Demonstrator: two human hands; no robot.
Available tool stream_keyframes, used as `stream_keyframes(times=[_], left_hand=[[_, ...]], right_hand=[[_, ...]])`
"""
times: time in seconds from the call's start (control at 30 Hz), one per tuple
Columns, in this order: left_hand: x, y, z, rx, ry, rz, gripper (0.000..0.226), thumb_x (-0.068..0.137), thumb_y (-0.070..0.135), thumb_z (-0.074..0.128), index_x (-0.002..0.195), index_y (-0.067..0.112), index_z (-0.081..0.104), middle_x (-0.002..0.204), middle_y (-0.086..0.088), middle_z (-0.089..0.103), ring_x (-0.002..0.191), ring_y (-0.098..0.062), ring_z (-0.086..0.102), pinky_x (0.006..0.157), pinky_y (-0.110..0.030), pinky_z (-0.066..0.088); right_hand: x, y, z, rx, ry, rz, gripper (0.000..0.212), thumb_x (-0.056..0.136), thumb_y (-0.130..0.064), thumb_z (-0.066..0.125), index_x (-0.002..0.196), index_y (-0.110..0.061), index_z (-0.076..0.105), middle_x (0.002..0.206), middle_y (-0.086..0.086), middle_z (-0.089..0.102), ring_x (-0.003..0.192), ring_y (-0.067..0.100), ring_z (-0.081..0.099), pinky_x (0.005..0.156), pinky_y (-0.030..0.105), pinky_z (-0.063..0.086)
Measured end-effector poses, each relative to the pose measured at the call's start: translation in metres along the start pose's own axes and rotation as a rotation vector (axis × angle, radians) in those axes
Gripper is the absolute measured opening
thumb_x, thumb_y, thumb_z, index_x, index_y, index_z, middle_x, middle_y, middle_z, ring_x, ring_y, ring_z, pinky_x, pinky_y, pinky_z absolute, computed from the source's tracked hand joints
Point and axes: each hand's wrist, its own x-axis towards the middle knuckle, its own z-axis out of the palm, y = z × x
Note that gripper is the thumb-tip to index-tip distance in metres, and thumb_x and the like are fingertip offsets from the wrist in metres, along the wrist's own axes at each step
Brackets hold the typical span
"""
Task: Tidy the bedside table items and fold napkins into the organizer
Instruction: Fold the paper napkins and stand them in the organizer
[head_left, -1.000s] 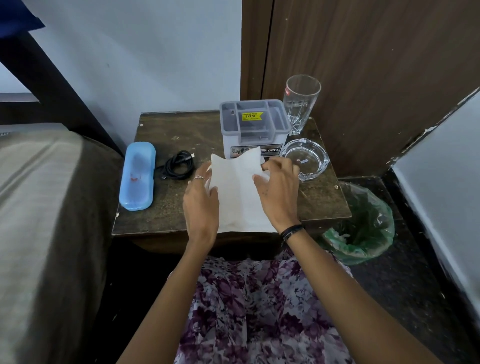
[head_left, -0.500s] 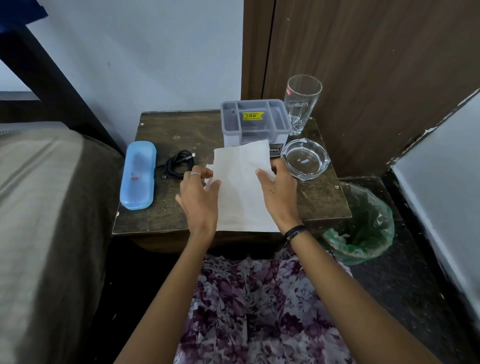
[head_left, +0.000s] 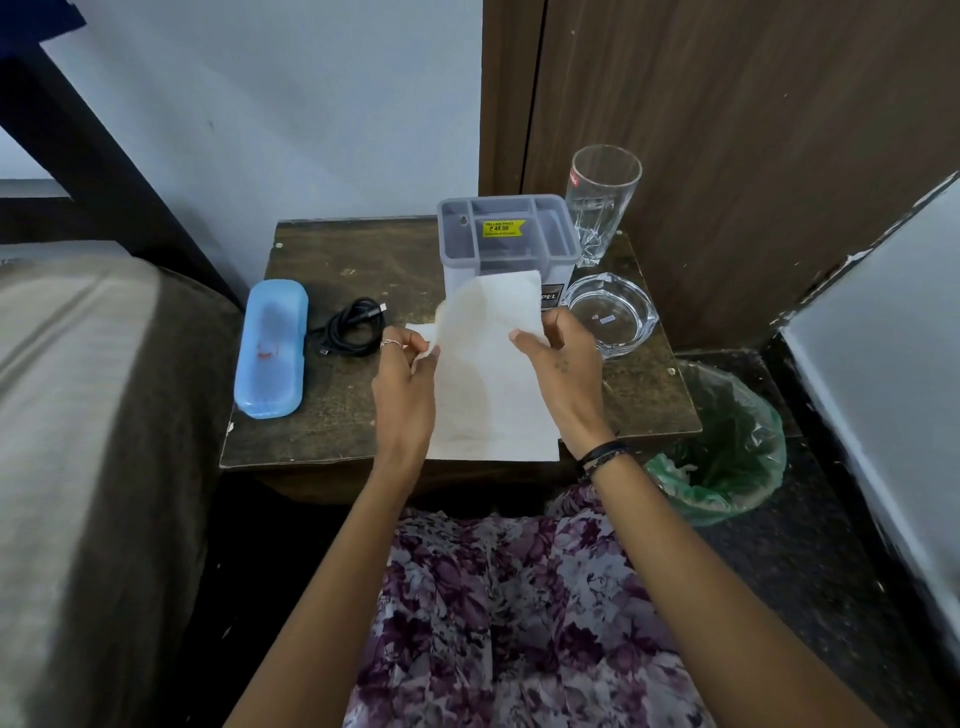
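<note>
Left hand (head_left: 402, 384) pinched the napkin (head_left: 493, 384) at its left edge, right hand (head_left: 563, 374) gripped the right edge w/ curled fingers; napkin center frame, upper part lifted, lower edge on the surface (head_left: 322, 431). Risk: thin paper could tear or crease crooked if pulled unevenly. Organizer (head_left: 506, 236) just behind, ashtray (head_left: 613, 312) and glass (head_left: 602, 202) near right hand, so a sweep could knock them. Open room lay lower left of frame.
</note>
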Motion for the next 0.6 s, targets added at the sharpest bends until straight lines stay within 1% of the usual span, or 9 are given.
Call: stream_keyframes(times=[0.03, 0.1, 0.17, 0.23, 0.3, 0.33, 0.4, 0.5, 0.6], left_hand=[[0.002, 0.002, -0.001, -0.066, -0.019, -0.037, 0.008, 0.095, 0.012, 0.048, 0.096, 0.013, 0.040, 0.083, 0.007, 0.053, 0.074, -0.006, 0.052, 0.064, -0.016, 0.044], [0.003, 0.009, -0.002, -0.186, -0.059, -0.100, 0.018, 0.094, 0.009, 0.049, 0.105, 0.015, 0.036, 0.089, 0.010, 0.056, 0.079, -0.003, 0.057, 0.062, -0.013, 0.048], [0.003, 0.015, -0.004, -0.270, -0.093, -0.117, 0.027, 0.093, 0.005, 0.050, 0.113, 0.017, 0.037, 0.096, 0.010, 0.059, 0.084, -0.002, 0.059, 0.062, -0.012, 0.050], [0.004, 0.016, -0.009, -0.305, -0.122, -0.115, 0.030, 0.093, 0.003, 0.049, 0.119, 0.017, 0.044, 0.104, 0.006, 0.061, 0.090, -0.007, 0.060, 0.069, -0.019, 0.051], [0.005, 0.016, -0.014, -0.326, -0.132, -0.111, 0.032, 0.092, 0.003, 0.048, 0.120, 0.017, 0.051, 0.106, 0.005, 0.063, 0.094, -0.012, 0.061, 0.077, -0.027, 0.051], [0.006, 0.017, -0.016, -0.345, -0.130, -0.112, 0.031, 0.092, 0.002, 0.048, 0.118, 0.019, 0.052, 0.105, 0.007, 0.064, 0.095, -0.013, 0.061, 0.080, -0.031, 0.051], [0.006, 0.018, -0.018, -0.382, -0.118, -0.096, 0.031, 0.091, 0.001, 0.048, 0.113, 0.021, 0.054, 0.102, 0.008, 0.065, 0.095, -0.014, 0.062, 0.082, -0.033, 0.052], [0.003, 0.023, -0.016, -0.396, -0.102, -0.034, 0.030, 0.091, -0.001, 0.047, 0.110, 0.023, 0.053, 0.098, 0.009, 0.064, 0.087, -0.006, 0.063, 0.075, -0.024, 0.053], [-0.004, 0.030, -0.009, -0.379, -0.105, 0.066, 0.029, 0.091, -0.001, 0.047, 0.109, 0.020, 0.053, 0.095, 0.008, 0.063, 0.077, 0.004, 0.063, 0.065, -0.014, 0.052]], right_hand=[[-0.001, -0.001, 0.000, 0.034, 0.008, -0.011, 0.012, 0.086, -0.015, 0.062, 0.080, -0.020, 0.053, 0.083, -0.006, 0.062, 0.076, 0.006, 0.057, 0.061, 0.009, 0.042], [-0.002, -0.002, -0.001, 0.087, 0.015, -0.016, 0.016, 0.086, -0.015, 0.062, 0.081, -0.025, 0.051, 0.084, -0.008, 0.062, 0.076, 0.005, 0.058, 0.065, 0.010, 0.045], [-0.002, -0.002, -0.002, 0.156, -0.007, 0.031, 0.019, 0.084, -0.013, 0.066, 0.091, -0.024, 0.051, 0.093, -0.006, 0.066, 0.085, 0.009, 0.063, 0.076, 0.022, 0.051], [0.002, -0.002, -0.004, 0.241, -0.065, 0.126, 0.041, 0.078, -0.010, 0.072, 0.108, -0.021, 0.045, 0.106, 0.000, 0.066, 0.094, 0.015, 0.065, 0.082, 0.033, 0.054], [0.008, -0.005, -0.007, 0.318, -0.131, 0.226, 0.061, 0.073, -0.006, 0.076, 0.119, -0.019, 0.038, 0.114, 0.005, 0.064, 0.100, 0.019, 0.064, 0.085, 0.035, 0.053], [0.011, -0.005, -0.008, 0.345, -0.159, 0.257, 0.065, 0.071, -0.004, 0.077, 0.120, -0.017, 0.038, 0.115, 0.007, 0.063, 0.102, 0.019, 0.064, 0.086, 0.034, 0.053], [0.013, -0.009, -0.011, 0.364, -0.208, 0.272, 0.057, 0.071, 0.001, 0.076, 0.117, -0.011, 0.045, 0.113, 0.008, 0.065, 0.100, 0.018, 0.064, 0.082, 0.027, 0.053], [0.011, -0.013, -0.014, 0.318, -0.277, 0.192, 0.037, 0.075, 0.005, 0.070, 0.109, -0.004, 0.059, 0.102, 0.006, 0.069, 0.089, 0.014, 0.068, 0.073, 0.020, 0.054], [0.006, -0.016, -0.013, 0.300, -0.248, 0.107, 0.021, 0.079, 0.005, 0.067, 0.094, -0.010, 0.067, 0.088, -0.001, 0.071, 0.074, 0.007, 0.069, 0.066, 0.020, 0.055]])
